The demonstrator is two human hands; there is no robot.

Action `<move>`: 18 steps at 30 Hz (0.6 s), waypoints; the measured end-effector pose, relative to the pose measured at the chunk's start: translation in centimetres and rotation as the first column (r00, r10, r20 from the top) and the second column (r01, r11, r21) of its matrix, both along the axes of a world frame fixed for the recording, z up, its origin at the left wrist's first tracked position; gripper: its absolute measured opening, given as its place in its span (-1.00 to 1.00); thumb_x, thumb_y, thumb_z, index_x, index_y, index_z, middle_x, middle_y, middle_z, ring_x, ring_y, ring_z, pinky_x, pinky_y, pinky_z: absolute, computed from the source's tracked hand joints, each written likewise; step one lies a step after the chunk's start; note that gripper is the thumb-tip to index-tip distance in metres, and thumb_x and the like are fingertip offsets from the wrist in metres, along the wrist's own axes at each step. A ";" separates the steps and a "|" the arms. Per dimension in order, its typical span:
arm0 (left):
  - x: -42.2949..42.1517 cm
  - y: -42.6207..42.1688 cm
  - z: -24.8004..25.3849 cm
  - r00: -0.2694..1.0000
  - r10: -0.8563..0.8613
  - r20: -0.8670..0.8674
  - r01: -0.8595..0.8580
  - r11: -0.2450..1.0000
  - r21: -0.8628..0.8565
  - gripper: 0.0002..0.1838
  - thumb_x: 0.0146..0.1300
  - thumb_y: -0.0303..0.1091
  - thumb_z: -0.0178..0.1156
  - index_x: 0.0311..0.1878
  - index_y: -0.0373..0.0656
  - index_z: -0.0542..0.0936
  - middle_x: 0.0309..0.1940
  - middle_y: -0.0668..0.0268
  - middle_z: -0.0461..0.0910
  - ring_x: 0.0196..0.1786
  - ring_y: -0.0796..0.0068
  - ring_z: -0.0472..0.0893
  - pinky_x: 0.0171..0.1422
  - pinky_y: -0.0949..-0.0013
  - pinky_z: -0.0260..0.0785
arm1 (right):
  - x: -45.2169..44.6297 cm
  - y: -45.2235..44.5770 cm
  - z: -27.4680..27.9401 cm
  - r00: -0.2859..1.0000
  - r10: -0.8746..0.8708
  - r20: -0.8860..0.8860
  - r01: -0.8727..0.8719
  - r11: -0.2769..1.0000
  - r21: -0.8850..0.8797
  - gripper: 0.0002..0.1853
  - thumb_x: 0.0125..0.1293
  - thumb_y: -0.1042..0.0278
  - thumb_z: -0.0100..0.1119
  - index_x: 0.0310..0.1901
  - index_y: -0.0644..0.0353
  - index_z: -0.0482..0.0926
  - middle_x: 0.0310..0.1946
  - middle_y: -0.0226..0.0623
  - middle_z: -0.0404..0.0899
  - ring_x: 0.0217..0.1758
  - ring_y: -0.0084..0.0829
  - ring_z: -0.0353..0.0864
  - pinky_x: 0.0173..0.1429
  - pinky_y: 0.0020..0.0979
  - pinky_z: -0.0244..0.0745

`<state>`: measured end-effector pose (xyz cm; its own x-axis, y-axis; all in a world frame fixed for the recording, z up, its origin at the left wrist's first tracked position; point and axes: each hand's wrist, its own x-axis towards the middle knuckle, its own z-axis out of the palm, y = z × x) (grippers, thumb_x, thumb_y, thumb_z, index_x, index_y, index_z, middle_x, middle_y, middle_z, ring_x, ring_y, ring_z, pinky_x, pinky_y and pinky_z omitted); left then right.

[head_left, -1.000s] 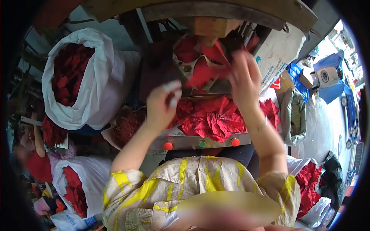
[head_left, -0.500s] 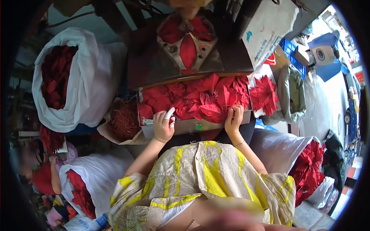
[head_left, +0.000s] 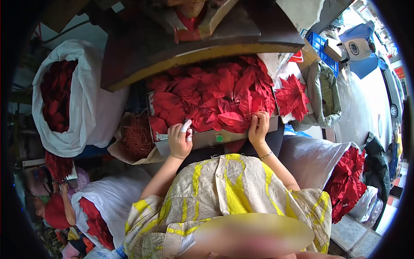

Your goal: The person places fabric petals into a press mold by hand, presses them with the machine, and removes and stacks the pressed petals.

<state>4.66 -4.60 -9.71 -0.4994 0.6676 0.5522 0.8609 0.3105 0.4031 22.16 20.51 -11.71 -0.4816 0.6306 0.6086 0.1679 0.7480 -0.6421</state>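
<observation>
A shallow drawer (head_left: pixel 207 141) with a green round knob on its front stands before my body. Red fabric poinsettia petals (head_left: pixel 211 93) fill it. My left hand (head_left: pixel 180 140), with white tape on two fingers, is closed over the drawer's front edge at the left. At the right end, my right hand (head_left: pixel 258 128) has its fingers bent over the same edge, against the petals. Above the drawer's far side is a dark worktop (head_left: pixel 207 47) with a wooden edge. A metal plate (head_left: pixel 194 30) with red fabric in it is only partly visible on it.
White sacks of red petals stand at the left (head_left: pixel 90 103), lower left (head_left: pixel 116 194) and right (head_left: pixel 310 159). A paper bag of red shreds (head_left: pixel 136 140) is beside the drawer. Right of it lies a red poinsettia flower (head_left: pixel 292 97). Another person (head_left: pixel 60 209) sits at lower left.
The view has shifted: the worktop appears larger and nearer, and its metal plate has slid mostly out at the top. Both hands keep their places at the drawer's edge.
</observation>
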 end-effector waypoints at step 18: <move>2.9 4.3 12.5 0.703 -0.396 0.591 0.288 0.918 0.273 -0.80 0.32 -0.46 0.29 -0.02 -0.28 0.68 -0.23 0.27 0.71 -0.24 0.60 0.63 -0.12 0.49 0.49 | -2.3 -5.7 14.0 0.510 0.858 0.058 -0.585 0.396 -0.708 -0.81 0.48 0.31 0.02 -0.19 0.24 0.54 -0.57 -0.23 0.59 -0.49 -0.27 0.66 -0.31 -0.29 0.51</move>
<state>7.53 -0.33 2.78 -0.5181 0.7983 0.3069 0.4323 -0.0651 0.8994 19.83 14.79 2.27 -0.9983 0.0352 -0.0456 0.0525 0.2305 -0.9717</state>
